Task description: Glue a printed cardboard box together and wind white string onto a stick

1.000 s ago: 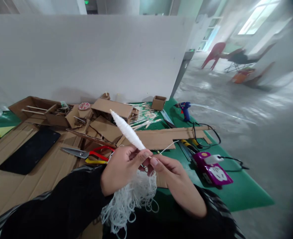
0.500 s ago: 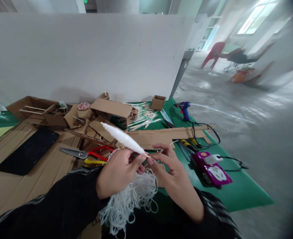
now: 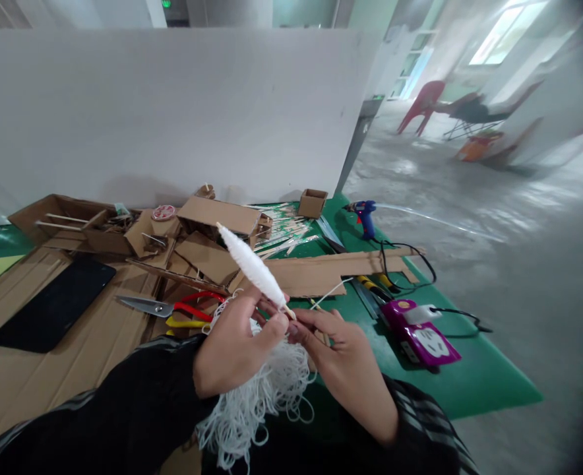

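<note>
My left hand [image 3: 232,343] pinches the lower end of a stick wound with white string [image 3: 252,267], which points up and to the left. My right hand [image 3: 336,349] is closed right beside it, fingertips pinching the string's free strand [image 3: 328,292] near the stick's bare tip. A loose tangle of white string [image 3: 256,396] hangs below both hands over my dark sleeves.
Red-and-yellow-handled scissors [image 3: 173,307] lie just left of my hands. Cardboard pieces [image 3: 331,267], small boxes and wooden sticks [image 3: 286,234] cover the green mat [image 3: 474,386]. A black tablet [image 3: 54,303], a blue glue gun [image 3: 365,214] and a purple power strip [image 3: 420,333] lie around.
The wound stick dipped toward the left, then swung back up. My right hand opened its fingers briefly and has closed again on the strand beside the stick's tip.
</note>
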Available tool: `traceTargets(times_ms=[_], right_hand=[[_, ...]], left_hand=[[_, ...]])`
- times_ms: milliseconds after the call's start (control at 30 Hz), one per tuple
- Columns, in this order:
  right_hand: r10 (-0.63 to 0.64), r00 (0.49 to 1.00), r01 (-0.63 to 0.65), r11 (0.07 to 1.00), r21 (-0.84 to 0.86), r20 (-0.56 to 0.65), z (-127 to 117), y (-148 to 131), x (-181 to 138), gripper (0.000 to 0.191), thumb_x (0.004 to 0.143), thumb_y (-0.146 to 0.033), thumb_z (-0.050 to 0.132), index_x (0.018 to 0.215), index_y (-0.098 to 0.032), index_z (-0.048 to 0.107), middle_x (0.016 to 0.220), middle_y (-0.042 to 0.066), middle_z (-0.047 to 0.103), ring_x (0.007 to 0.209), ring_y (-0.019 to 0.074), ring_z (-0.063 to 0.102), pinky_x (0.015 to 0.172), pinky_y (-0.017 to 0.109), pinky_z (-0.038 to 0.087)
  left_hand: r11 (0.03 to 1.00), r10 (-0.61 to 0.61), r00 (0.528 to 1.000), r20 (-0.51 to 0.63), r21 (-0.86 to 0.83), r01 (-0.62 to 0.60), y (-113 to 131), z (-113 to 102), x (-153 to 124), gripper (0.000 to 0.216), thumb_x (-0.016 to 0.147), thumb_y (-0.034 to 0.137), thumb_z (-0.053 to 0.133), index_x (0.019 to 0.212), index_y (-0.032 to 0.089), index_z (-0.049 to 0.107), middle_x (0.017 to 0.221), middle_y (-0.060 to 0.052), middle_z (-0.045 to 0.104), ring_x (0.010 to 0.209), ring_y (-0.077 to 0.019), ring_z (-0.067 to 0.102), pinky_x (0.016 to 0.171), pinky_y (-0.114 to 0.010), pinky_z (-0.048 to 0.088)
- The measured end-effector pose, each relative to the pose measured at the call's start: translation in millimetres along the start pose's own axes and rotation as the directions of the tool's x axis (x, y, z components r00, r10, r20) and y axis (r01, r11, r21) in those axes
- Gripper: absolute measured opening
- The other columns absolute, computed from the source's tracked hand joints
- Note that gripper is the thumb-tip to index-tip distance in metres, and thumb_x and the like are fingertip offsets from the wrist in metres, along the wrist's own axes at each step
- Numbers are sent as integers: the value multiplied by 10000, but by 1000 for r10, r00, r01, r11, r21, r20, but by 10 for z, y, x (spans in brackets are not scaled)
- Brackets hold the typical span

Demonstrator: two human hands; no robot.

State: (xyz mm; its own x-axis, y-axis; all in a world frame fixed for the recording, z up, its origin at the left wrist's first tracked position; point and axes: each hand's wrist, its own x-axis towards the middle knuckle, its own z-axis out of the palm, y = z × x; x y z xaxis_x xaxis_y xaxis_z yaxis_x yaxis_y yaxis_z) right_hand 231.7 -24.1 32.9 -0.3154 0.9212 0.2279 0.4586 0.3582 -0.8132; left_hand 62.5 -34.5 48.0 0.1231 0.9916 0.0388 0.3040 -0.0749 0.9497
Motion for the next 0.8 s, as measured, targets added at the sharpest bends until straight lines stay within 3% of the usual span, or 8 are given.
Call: traceTargets(times_ms=[100,200,333,500,667,800], right_hand=[[-31,999,32,999,-44,29,6,3,-4,255,939,-330,527,856,-242,752,678,13,714,654,191,575,690,331,401],[-37,997,35,998,43,61,12,17,-18,280,951,-336,512,809,-223,726,701,15,701,672,183,564,690,319,409],[116,993,-122,951,283,38,6,45,-33,285,944,-390,522,846,-191,700,774,34,713,714,183,617,649,277,457],[211,976,-216,881,421,60,-75,101,-17,298,934,-426,537,786,-182,623,716,24,674,679,166,602,598,248,459],[79,947,-203,898,391,311,-66,110,-13,299,960,-392,502,794,-174,622,624,-6,615,577,126,556,580,237,449],[-120,897,17,971,240,425,-101,42,-69,264,959,-335,509,839,-185,690,822,51,698,810,180,635,776,299,487]], left_hand=[[996,6,1000,4,-89,-6,-9,-4,9,235,873,302,601,1070,185,548,986,-58,664,852,-192,644,778,-335,508],[991,1,999,38,-132,4,-26,-22,42,206,885,347,606,1000,178,578,838,-29,669,750,-172,651,701,-297,508],[977,-39,999,20,-209,42,-8,-51,88,201,856,359,650,914,167,636,757,-7,654,689,-148,619,630,-256,479],[912,-59,998,30,-405,66,42,-60,108,129,800,269,725,843,157,679,783,-11,699,761,-147,649,721,-257,512],[779,42,999,8,-627,-27,-52,-30,108,98,805,262,745,878,198,729,860,-3,755,823,-130,668,792,-244,524],[727,-20,998,59,-684,55,-94,3,102,126,802,256,752,907,191,723,857,-8,762,655,-97,664,655,-224,546]])
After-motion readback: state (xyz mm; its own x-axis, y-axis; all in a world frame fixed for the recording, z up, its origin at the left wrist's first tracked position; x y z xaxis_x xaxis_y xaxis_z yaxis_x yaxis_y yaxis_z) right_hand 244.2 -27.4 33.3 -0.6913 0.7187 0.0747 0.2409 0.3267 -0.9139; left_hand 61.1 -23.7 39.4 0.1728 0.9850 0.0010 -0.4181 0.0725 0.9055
